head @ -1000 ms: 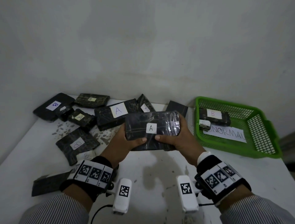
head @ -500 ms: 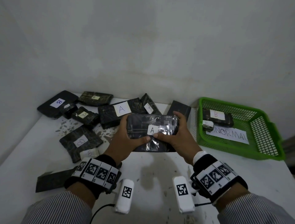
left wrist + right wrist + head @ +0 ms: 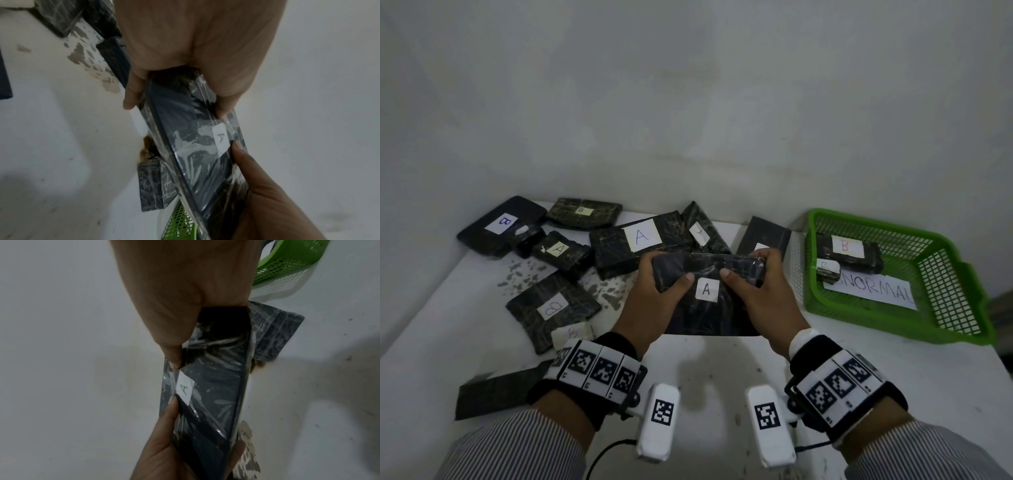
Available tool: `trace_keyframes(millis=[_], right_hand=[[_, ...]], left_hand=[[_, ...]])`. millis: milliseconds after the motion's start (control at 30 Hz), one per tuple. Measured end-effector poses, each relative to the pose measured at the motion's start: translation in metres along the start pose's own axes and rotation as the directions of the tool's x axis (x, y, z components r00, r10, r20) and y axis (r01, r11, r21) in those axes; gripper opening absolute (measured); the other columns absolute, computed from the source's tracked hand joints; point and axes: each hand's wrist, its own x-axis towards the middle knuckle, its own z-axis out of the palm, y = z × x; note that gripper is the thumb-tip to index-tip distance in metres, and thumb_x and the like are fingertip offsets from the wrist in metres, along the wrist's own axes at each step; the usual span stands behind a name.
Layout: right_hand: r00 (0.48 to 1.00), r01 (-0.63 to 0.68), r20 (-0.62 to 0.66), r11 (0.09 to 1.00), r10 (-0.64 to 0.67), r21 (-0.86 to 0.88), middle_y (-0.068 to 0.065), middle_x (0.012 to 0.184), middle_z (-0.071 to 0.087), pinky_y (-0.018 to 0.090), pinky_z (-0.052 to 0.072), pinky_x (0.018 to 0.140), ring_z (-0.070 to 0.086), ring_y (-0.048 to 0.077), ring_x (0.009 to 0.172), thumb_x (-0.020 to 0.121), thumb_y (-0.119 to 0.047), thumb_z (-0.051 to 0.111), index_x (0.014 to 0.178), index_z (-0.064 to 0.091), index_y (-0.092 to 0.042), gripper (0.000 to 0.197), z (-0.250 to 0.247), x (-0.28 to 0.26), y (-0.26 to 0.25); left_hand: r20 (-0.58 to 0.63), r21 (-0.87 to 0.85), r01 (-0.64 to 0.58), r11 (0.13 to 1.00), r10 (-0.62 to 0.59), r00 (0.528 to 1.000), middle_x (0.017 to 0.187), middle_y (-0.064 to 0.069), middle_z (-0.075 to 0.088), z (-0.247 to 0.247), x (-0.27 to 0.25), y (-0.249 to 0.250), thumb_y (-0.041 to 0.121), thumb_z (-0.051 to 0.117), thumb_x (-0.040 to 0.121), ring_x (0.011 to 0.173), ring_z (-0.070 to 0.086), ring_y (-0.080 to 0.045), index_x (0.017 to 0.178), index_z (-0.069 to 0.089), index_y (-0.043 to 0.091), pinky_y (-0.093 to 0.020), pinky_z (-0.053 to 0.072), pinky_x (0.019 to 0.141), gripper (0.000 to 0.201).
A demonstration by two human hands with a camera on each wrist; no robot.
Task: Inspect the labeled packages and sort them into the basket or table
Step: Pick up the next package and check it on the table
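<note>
A dark plastic-wrapped package with a white "A" label is held above the table's middle. My left hand grips its left end and my right hand grips its right end, thumbs on top beside the label. The left wrist view shows the same package edge-on between my left hand and the right thumb. In the right wrist view the package sits between my right hand and the left palm. The green basket stands at the right.
Several wrapped packages labelled A or B lie at the back left, among them a large "A" one and a "B" one. The basket holds a "B" package and a "NORMAL" paper. A wall runs behind the white table.
Both hands have tilted the package's top edge away and brought it lower and nearer, so its labelled face now lies flatter toward the camera. The grip is unchanged.
</note>
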Motion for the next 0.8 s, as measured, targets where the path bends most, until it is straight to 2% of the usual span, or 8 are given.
trace_keyframes(millis=[167,267,333,400,500,600,700,800], right_hand=[[0.999,-0.027,0.039,0.998,0.025,0.051,-0.002,0.113,0.072,0.049,0.061,0.093,0.073,0.018,0.102,0.069,-0.065,0.077,0.105,0.045,-0.044,0.052,0.0007,0.0020,-0.0022],[1.000,-0.004,0.028,1.000,0.004,0.006,0.000,0.112,0.072,0.048,0.060,0.093,0.072,0.019,0.102,0.085,-0.054,0.075,0.102,0.043,-0.046,0.037,0.0021,0.0028,-0.0035],[1.000,0.028,0.001,0.999,-0.028,-0.028,0.001,0.112,0.072,0.046,0.059,0.091,0.072,0.019,0.101,0.092,-0.046,0.072,0.101,0.043,-0.047,0.030,0.0036,0.0035,-0.0019],[0.999,0.034,-0.016,0.999,-0.034,-0.012,0.000,0.112,0.071,0.042,0.059,0.088,0.071,0.019,0.101,0.094,-0.047,0.069,0.101,0.044,-0.047,0.026,0.0063,0.0029,-0.0023],[0.998,0.035,-0.050,0.999,-0.035,-0.013,-0.002,0.104,0.068,0.033,0.050,0.079,0.067,0.015,0.096,0.103,-0.048,0.054,0.110,0.047,-0.033,0.018,0.0080,0.0014,-0.0075],[0.989,0.092,-0.107,0.994,-0.098,-0.057,-0.005,0.098,0.065,0.030,0.045,0.076,0.064,0.014,0.092,0.105,-0.044,0.051,0.111,0.047,-0.027,0.018,0.0086,0.0012,-0.0087],[0.995,0.049,-0.087,0.998,-0.053,-0.042,-0.007,0.102,0.065,0.032,0.048,0.083,0.064,0.012,0.097,0.105,-0.049,0.049,0.112,0.048,-0.031,0.019,0.0090,0.0003,-0.0054],[0.991,-0.123,-0.041,0.991,0.125,0.049,-0.007,0.118,0.067,0.043,0.050,0.103,0.064,0.013,0.112,0.095,-0.075,0.042,0.117,0.053,-0.039,0.044,0.0084,0.0015,-0.0076]], left_hand=[[-0.018,-0.005,0.037,0.999,-0.037,0.999,0.112,0.006,0.070,0.0002,0.0045,0.0013,0.034,0.072,0.092,0.100,0.070,-0.010,0.122,0.052,0.031,-0.040,0.058,0.094,0.036],[-0.073,-0.010,0.106,0.994,-0.106,0.992,0.114,0.011,0.066,0.0018,0.0072,0.0041,0.052,0.061,0.095,0.110,0.065,-0.016,0.122,0.054,0.036,-0.042,0.054,0.099,0.032],[-0.110,-0.003,0.108,0.994,-0.108,0.988,0.108,0.015,0.064,0.0042,0.0061,0.0057,0.054,0.053,0.099,0.109,0.063,-0.013,0.118,0.057,0.033,-0.032,0.052,0.093,0.029],[-0.133,-0.001,0.091,0.996,-0.090,0.987,0.103,0.015,0.067,0.0055,0.0046,0.0065,0.052,0.051,0.100,0.102,0.064,-0.007,0.111,0.062,0.029,-0.026,0.051,0.086,0.028],[-0.132,-0.025,0.115,0.993,-0.117,0.984,0.101,0.009,0.074,0.0055,0.0051,0.0052,0.056,0.048,0.100,0.097,0.069,-0.009,0.103,0.069,0.026,-0.030,0.055,0.087,0.037],[-0.146,0.008,0.100,0.995,-0.098,0.984,0.093,0.007,0.075,0.0054,0.0050,0.0056,0.058,0.046,0.100,0.090,0.070,-0.008,0.100,0.072,0.021,-0.025,0.054,0.078,0.045],[-0.163,0.039,0.070,0.997,-0.063,0.985,0.093,0.007,0.074,0.0049,0.0047,0.0069,0.056,0.046,0.100,0.088,0.069,-0.006,0.105,0.069,0.017,-0.022,0.051,0.073,0.046],[-0.149,0.090,0.000,0.996,0.014,0.989,0.099,0.005,0.073,0.0005,0.0075,0.0044,0.054,0.047,0.100,0.092,0.069,-0.009,0.112,0.065,0.021,-0.032,0.057,0.085,0.039]])
